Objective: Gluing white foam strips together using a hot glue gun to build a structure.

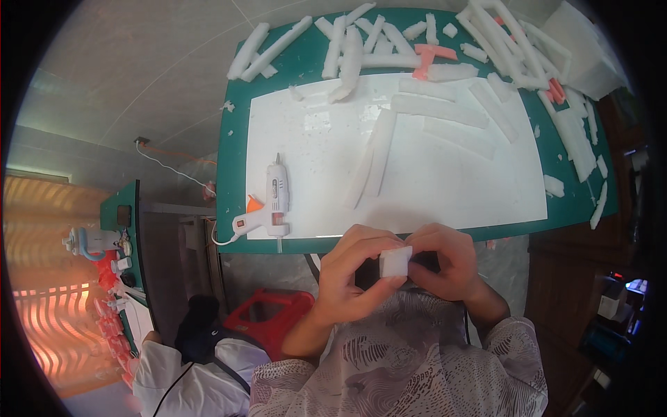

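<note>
Close to my body, just off the table's near edge, I hold a small white foam piece [394,263] with a squarish end toward me. My left hand [351,274] grips it from the left, thumb along its lower side and bent fingers at its top. From the other side my right hand [448,263] pinches it, thumb and curled fingers at its right edge. How far the piece extends behind the fingers is hidden. Beyond my left hand, a white hot glue gun [277,187] with an orange trigger lies on the white board [313,167].
The board rests on a green table [233,146]. Several foam strips [439,111] lie on it, with more along the far edge, beside pink pieces [425,62]. A large white foam block [583,52] stands far right. A red stool [267,316] and a seated person [187,375] are lower left.
</note>
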`<action>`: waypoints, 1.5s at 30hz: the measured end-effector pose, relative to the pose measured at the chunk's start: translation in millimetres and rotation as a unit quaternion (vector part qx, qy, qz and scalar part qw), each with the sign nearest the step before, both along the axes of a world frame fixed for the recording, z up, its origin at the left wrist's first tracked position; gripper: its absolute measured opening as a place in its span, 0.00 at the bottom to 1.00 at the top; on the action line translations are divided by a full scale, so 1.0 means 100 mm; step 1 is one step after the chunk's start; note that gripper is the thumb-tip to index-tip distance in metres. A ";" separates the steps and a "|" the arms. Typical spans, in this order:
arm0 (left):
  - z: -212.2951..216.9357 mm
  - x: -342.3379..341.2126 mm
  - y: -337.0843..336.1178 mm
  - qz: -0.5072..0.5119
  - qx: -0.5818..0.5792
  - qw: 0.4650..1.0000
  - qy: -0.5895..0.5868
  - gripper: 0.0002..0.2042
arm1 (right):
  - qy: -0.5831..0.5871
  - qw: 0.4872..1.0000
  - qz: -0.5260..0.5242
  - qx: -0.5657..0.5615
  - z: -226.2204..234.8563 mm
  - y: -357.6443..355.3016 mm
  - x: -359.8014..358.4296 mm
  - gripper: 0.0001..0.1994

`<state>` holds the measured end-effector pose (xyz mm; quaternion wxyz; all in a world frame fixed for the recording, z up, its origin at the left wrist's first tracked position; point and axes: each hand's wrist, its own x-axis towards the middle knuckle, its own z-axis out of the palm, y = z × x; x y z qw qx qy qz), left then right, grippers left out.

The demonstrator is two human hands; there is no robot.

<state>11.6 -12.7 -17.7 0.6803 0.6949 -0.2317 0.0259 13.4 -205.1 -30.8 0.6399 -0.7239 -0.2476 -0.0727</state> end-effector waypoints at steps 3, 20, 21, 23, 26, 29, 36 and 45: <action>-0.02 0.01 0.00 -0.013 0.003 1.000 0.005 0.19 | 0.017 1.000 -0.009 0.011 -0.03 0.01 -0.01 0.11; -0.07 0.01 0.02 -0.025 -0.019 0.999 0.015 0.23 | 0.025 0.999 -0.014 0.021 -0.01 0.03 0.00 0.11; -0.07 0.01 0.02 -0.022 -0.023 0.999 0.018 0.23 | 0.027 0.999 -0.013 0.022 -0.01 0.03 0.00 0.11; -0.06 0.00 0.02 -0.020 -0.027 0.999 0.022 0.24 | 0.028 0.999 -0.011 0.023 -0.01 0.03 0.00 0.11; -0.05 0.00 0.04 -0.033 0.002 0.999 0.036 0.24 | 0.029 0.999 -0.012 0.024 -0.02 0.03 0.00 0.11; -0.06 0.00 0.04 -0.032 -0.001 0.999 0.042 0.24 | 0.030 0.999 -0.011 0.033 -0.02 0.03 0.00 0.11; -0.10 0.00 0.02 -0.014 -0.023 0.999 0.038 0.27 | 0.031 0.997 -0.037 0.053 -0.08 0.02 -0.01 0.12; -0.21 -0.04 0.00 -0.007 -0.037 0.986 0.165 0.17 | 0.059 0.991 -0.008 0.119 -0.10 0.00 -0.02 0.10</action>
